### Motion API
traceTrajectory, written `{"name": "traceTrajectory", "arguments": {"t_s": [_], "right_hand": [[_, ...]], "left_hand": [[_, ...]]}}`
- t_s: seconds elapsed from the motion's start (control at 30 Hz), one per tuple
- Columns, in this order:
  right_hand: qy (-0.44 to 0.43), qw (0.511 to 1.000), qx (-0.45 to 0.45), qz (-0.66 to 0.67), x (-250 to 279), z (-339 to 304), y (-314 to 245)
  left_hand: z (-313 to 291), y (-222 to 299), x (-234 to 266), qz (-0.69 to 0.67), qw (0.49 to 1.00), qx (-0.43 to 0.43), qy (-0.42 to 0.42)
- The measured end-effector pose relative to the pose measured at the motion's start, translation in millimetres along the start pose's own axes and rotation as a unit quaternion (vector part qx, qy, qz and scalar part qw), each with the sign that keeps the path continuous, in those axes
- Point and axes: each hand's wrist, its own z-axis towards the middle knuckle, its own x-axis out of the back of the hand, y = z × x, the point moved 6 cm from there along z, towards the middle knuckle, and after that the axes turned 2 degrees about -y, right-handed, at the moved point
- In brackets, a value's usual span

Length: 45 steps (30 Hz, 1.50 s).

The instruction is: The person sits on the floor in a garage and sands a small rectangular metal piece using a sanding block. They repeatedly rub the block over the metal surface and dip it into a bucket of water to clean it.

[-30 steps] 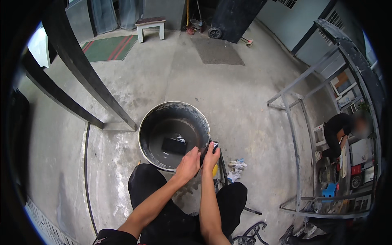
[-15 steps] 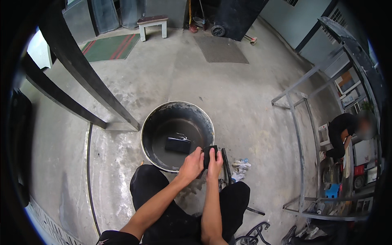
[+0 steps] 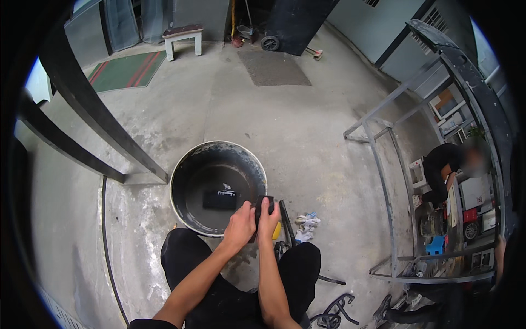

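A small black block (image 3: 266,201) is held over the tub's near right rim. My right hand (image 3: 266,219) wraps round it, thumb along its near face. My left hand (image 3: 240,223) is closed against the block's left side, its fingertips partly hidden. Below them stands a round dark tub (image 3: 183,213) with a pale rim and murky water. Another black rectangular block (image 3: 219,200) lies in that water, with a bright reflection beside it. Just right of my right hand, part of a yellow thing (image 3: 276,230) shows; its kind is unclear.
White gloves (image 3: 306,226) and a black bar (image 3: 287,222) lie right of the tub. Bent black metal parts (image 3: 335,312) are at lower right. Dark posts (image 3: 104,98) rise at left. A metal frame (image 3: 386,192) stands at right, with a seated person (image 3: 438,164) beyond.
The whole view has shifted, so the tub and floor sit further left. My hands stay on the block, which now shows less between the fingers. The yellow thing has come into sight.
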Motion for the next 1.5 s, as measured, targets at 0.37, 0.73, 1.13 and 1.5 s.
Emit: {"name": "traceTrajectory", "arguments": {"t_s": [0.37, 0.73, 1.13, 1.5], "right_hand": [[-0.056, 0.997, 0.028, -0.052, 6, 0, 4], [-0.064, 0.996, -0.057, -0.024, 13, 12, -5], [-0.077, 0.992, -0.098, 0.021, 14, 22, 1], [-0.129, 0.984, -0.094, 0.074, 15, 3, 3]], "left_hand": [[3, -6, 0, -0.042, 0.999, 0.007, 0.005], [4, 1, -1, -0.042, 0.999, -0.009, 0.023], [5, -10, 1, -0.046, 0.998, 0.005, 0.03], [0, -19, 0, -0.042, 0.998, -0.001, 0.046]]}}
